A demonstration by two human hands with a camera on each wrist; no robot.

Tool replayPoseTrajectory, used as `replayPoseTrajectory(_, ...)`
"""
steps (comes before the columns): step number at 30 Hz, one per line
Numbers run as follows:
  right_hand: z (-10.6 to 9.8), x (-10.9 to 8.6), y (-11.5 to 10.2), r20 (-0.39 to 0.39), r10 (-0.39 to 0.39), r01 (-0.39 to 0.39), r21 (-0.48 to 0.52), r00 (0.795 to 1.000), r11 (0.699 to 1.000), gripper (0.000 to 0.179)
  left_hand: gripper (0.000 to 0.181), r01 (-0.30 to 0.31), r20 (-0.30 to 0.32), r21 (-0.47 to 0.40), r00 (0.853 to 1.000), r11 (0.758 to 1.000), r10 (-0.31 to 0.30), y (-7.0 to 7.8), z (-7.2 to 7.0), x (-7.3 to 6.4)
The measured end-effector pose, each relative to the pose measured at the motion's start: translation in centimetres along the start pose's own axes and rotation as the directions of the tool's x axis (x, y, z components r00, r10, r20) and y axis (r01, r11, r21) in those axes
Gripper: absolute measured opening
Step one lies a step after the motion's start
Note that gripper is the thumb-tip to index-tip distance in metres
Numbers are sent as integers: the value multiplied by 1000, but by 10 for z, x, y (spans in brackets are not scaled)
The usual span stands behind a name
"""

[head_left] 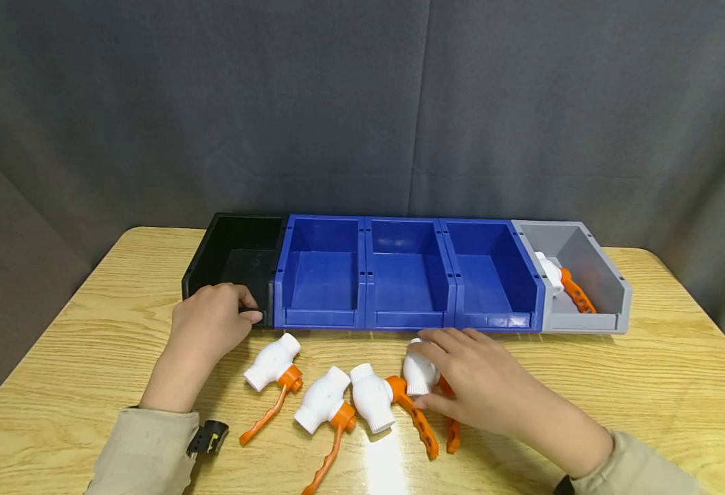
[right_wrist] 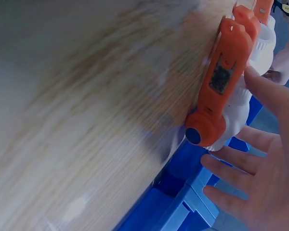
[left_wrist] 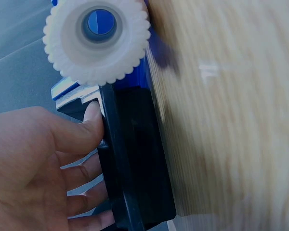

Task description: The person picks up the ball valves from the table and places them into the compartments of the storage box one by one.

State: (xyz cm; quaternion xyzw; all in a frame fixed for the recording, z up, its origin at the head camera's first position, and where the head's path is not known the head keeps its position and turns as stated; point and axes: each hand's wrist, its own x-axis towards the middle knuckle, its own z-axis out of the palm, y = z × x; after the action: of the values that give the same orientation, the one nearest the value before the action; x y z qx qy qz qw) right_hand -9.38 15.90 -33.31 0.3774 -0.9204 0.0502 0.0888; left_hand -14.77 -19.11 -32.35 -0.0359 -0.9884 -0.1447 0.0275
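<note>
My left hand (head_left: pixel 210 320) grips the front lip of the black bin (head_left: pixel 247 261), its thumb at the lip and the other fingers reaching over it, partly hidden inside. My right hand (head_left: pixel 476 375) spans a white ball valve (head_left: pixel 420 371) with an orange lever handle (right_wrist: pixel 226 72). The thumb is at the valve's near end and the fingertips are at its far end; ring and little fingers spread loose. To its left lie three similar valves, the closest (head_left: pixel 372 399) beside it, another in the middle (head_left: pixel 323 400), the last (head_left: pixel 272 361) near the black bin.
Three blue bins (head_left: pixel 319 320) stand side by side to the right of the black one. A grey bin (head_left: pixel 585 323) ends the row, with a valve (head_left: pixel 575 289) lying inside. All rest on a wood-grain table (head_left: pixel 90 385) before a dark curtain (head_left: pixel 350 103).
</note>
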Motion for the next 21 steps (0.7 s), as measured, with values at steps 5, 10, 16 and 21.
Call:
replayPoseTrajectory(5,1,1,-1,7,7,-8,6,1000,1000,59,10,-1,-1,-3,1000,1000,1,0,0,0)
replayPoseTrajectory(10,2,2,-1,-12,-6,6,10,1000,1000,56,10,-1,-2,-1,1000,1000,1,0,1,0)
replayPoseTrajectory(16,3,3,-2,-32,-17,17,15,999,1000,51,11,0,2,2,1000,1000,0,0,1,0)
replayPoseTrajectory(21,2,3,-1,-37,-13,14,11,999,1000,49,11,-2,9,3,1000,1000,2,0,0,0)
